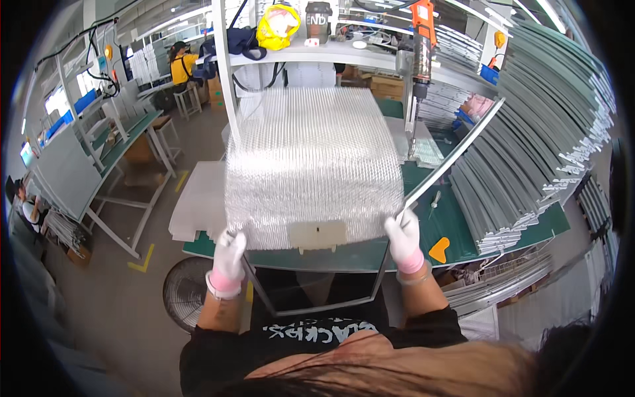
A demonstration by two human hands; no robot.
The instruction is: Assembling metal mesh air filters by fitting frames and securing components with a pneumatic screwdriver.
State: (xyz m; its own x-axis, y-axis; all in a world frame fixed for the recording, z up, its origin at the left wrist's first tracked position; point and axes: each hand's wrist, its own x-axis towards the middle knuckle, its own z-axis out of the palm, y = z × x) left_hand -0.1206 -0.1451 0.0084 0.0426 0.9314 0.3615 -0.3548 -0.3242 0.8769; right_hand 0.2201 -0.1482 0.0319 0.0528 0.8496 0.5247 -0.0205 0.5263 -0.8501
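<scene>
My left hand [229, 257], in a white glove with a pink cuff, is closed on the left side of a dark grey rectangular frame [324, 308]. My right hand [404, 242], gloved the same way, grips the frame's right side. The frame's near bar hangs low by my waist. Just beyond it a shiny, ribbed silvery sheet [314, 159] spreads over the bench, with a beige patch [317, 234] at its near edge. A long pale strip [456, 152] slants up and right from my right hand; whether the hand holds it cannot be told.
The green bench [450, 221] carries a yellow-orange flat piece [438, 250] and a tall stack of grey profiles [529, 132] at right. An orange power screwdriver [423, 46] hangs above. A shelf holds a cup [318, 23] and yellow bag [278, 28]. A fan [185, 291] stands lower left.
</scene>
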